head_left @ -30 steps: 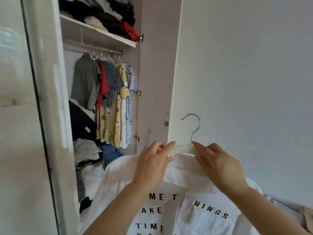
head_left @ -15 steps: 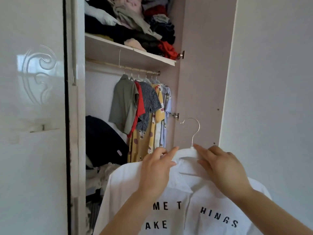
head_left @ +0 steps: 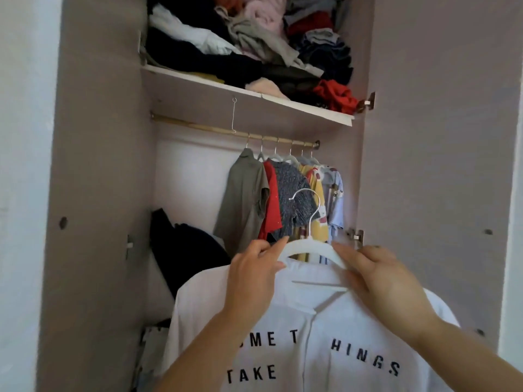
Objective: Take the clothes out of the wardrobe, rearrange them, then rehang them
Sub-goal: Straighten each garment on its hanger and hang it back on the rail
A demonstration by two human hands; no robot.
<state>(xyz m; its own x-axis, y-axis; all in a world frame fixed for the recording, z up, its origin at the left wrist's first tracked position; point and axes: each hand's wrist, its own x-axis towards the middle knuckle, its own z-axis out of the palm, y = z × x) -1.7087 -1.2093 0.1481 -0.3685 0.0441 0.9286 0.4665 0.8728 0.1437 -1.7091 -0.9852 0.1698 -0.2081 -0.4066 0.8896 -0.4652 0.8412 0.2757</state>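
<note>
A white shirt (head_left: 317,343) with black letters hangs on a white hanger (head_left: 307,247) with a metal hook (head_left: 312,210), held up in front of the open wardrobe. My left hand (head_left: 254,274) grips the hanger's left shoulder and the collar. My right hand (head_left: 376,275) grips the right shoulder of the hanger over the shirt. Behind the hook, several garments (head_left: 280,199) hang on the wardrobe rail (head_left: 198,127), bunched toward its right end.
A shelf (head_left: 254,93) above the rail is piled with loose clothes. A dark garment (head_left: 184,250) lies heaped at lower left inside. The rail's left half is bare, save for a thin wire hook (head_left: 233,116). Open door panels flank both sides.
The view has swung to face the wardrobe straight on and come closer. The shirt on its hanger now sits in front of the hanging clothes, both hands still holding it.
</note>
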